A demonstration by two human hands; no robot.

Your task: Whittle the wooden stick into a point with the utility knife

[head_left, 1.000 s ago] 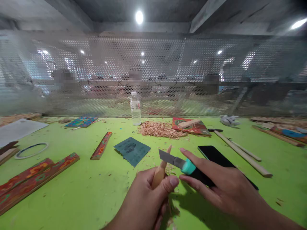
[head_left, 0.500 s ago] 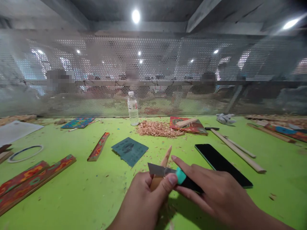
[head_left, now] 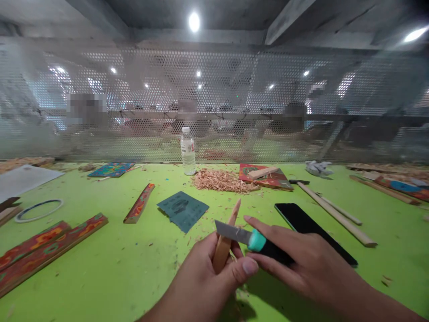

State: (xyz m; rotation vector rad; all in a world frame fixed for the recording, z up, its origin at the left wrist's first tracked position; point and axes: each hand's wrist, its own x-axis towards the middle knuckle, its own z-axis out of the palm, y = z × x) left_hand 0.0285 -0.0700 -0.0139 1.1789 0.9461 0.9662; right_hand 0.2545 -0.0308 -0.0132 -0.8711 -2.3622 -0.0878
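A pointed wooden stick point(head_left: 223, 250) is gripped in my left hand point(head_left: 209, 277), its tip standing up and away from me. My right hand point(head_left: 301, 264) is closed around the black handle of a utility knife point(head_left: 257, 241) with a teal collar. The knife's grey blade points left and lies across the stick's upper part. My left thumb is just below the knife, near its collar. A black phone point(head_left: 315, 232) lies beside my right hand on the green table point(head_left: 134, 264).
Wood shavings point(head_left: 223, 181) are heaped near a water bottle point(head_left: 188, 152). Green sandpaper point(head_left: 183, 211) lies ahead of my left hand. Painted wood strips point(head_left: 53, 252) are at left, long wooden sticks point(head_left: 335, 214) at right. A perforated screen point(head_left: 221, 103) stands behind.
The knife blade has lifted slightly and shifted right. My left thumb has moved down off the knife's collar, so more of the stick shows. The view has shifted a little.
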